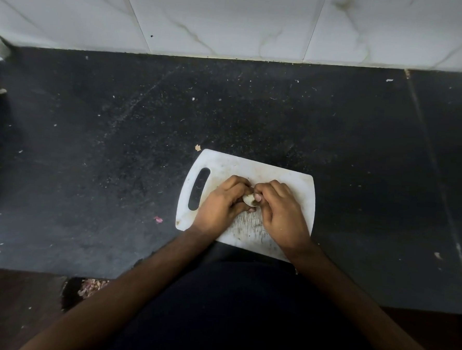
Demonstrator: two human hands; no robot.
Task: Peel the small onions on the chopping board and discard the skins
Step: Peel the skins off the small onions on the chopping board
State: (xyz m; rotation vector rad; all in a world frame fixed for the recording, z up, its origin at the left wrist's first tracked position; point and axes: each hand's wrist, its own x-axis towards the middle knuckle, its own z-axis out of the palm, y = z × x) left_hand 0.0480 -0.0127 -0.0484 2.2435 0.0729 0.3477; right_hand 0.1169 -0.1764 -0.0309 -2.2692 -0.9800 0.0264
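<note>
While both hands [252, 203] pinch onion [248, 200], over chopping board [291, 184]

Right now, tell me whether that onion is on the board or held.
Held. Both hands, left and right, pinch the pale onion above the white chopping board.

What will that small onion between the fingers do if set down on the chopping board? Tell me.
The small onion looks rounded, so it would probably roll on the flat chopping board. Its pale surface looks smooth, possibly slippery. Both the left hand and right hand pinch it, suggesting it is light.
</note>
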